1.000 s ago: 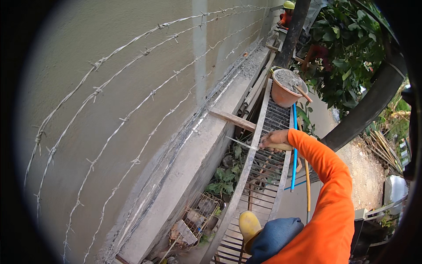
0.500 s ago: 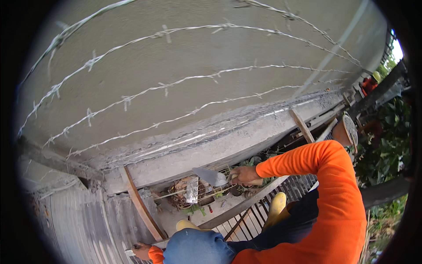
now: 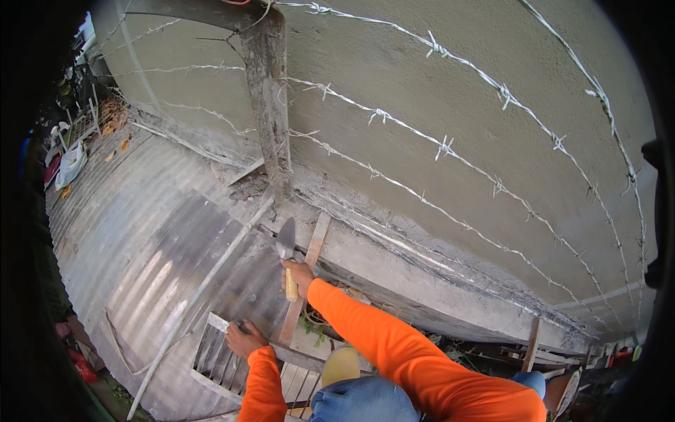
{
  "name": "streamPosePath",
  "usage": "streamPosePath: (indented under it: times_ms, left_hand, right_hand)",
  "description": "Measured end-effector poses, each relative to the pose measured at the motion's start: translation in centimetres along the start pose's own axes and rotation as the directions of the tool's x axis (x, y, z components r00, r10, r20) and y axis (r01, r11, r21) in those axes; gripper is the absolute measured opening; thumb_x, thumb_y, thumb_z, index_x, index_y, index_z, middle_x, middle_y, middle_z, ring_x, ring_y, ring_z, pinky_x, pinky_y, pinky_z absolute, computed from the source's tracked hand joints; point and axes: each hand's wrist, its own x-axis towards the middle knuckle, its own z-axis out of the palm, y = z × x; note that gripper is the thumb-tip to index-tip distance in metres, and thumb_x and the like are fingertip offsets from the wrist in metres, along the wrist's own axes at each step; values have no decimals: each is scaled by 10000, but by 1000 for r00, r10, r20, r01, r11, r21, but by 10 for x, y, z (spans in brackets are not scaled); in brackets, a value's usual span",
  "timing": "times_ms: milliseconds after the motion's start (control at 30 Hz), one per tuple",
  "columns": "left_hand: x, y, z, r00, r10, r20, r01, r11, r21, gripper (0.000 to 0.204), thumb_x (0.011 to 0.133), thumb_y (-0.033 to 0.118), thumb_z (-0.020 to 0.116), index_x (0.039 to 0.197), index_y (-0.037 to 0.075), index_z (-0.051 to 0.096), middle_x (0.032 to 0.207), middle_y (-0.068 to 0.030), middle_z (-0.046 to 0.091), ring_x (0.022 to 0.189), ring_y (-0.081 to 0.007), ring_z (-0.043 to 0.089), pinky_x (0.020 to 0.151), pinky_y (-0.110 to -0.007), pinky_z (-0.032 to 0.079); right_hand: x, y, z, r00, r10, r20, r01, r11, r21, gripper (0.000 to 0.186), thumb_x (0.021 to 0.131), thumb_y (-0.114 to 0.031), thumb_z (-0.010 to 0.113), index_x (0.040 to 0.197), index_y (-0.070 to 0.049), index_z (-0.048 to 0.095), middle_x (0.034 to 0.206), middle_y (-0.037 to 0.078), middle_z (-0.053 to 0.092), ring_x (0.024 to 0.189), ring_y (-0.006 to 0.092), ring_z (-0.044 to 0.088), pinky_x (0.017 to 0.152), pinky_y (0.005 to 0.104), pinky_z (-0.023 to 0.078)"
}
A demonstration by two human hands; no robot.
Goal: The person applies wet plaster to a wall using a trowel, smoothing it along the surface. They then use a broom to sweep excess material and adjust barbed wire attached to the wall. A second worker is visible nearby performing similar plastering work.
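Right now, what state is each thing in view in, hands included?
Right hand: closed around the trowel's handle.
Trowel: held, blade pointing away from the person.
Left hand: on the slatted metal frame, fingers bent.
Wooden plank: upper end on the concrete ledge.
Barbed wire: strung along the wall.
Corrugated sheets: discoloured in patches.

A trowel (image 3: 285, 245) and corrugated roofing (image 3: 176, 243) mark an outdoor worksite.

Rm to pass over corrugated sheet (image 3: 249, 285) btwn trowel (image 3: 286, 238) & pipe (image 3: 186, 309); post (image 3: 268, 98) + barbed wire (image 3: 444, 146) obstruct wall (image 3: 422, 91).
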Motion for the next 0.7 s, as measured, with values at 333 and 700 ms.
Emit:
streamPosePath:
  times_ms: [333,700]
  left_hand:
    - [2,-1,2,1000,23,-22,-23,1000,-16,279,874,284,621,990,31,618,948,-138,621,914,-355,577,764,-477,438]
    - [5,1,1,998,31,-57,-33,999,-33,192,875,241,611,912,52,609,871,-116,585,854,-339,562,727,-459,426]
  right_hand:
    - [101,0,51,862,-77,-501,49,996,-69,544,935,-319,694,1329,-92,396,1019,162,648,797,334,657,718,511,544]
    - [42,-15,94,782,-10,-623,-134,974,-184,776,965,-351,652,1519,-134,153,1369,245,567,1168,398,628,914,580,501]
